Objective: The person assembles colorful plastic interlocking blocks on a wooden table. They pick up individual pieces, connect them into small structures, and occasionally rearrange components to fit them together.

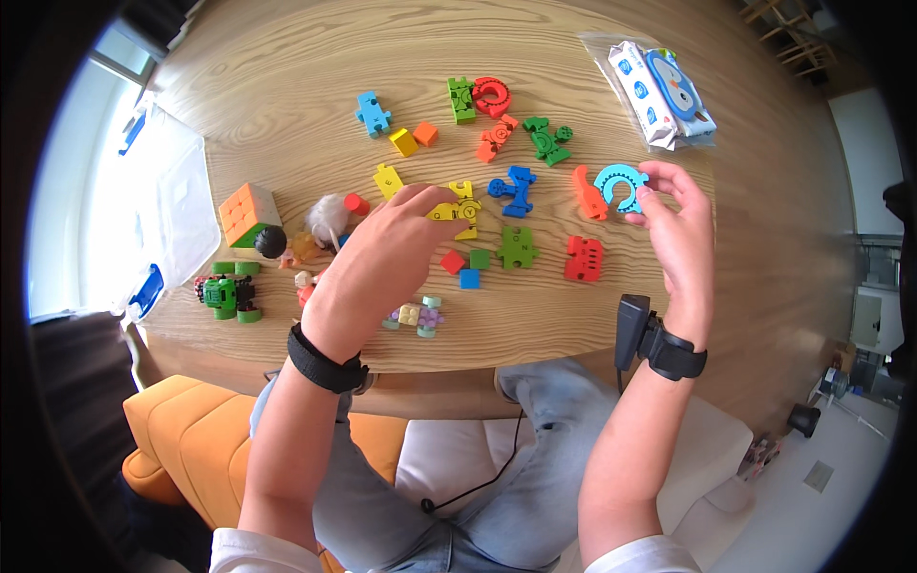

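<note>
My left hand (387, 244) reaches over the middle of the table, its fingers and thumb closed around a yellow puzzle piece (442, 212). Another yellow piece (467, 216) lies right against it, and a third yellow piece (387, 180) is beyond the knuckles. On the right, my right hand (674, 215) pinches a light blue C-shaped puzzle piece (617, 176) by its right side. Just left of that piece is an orange puzzle piece (589, 194). A blue piece (514, 191), a green piece (518, 247) and a red piece (584, 259) lie between the hands.
Farther back are a red C-shaped piece (493, 95), a dark green piece (547, 141) and a wipes package (659, 91). At left stand a puzzle cube (248, 216), a green toy truck (227, 291) and a clear plastic bin (181, 201). Small colored blocks (469, 279) lie near the front.
</note>
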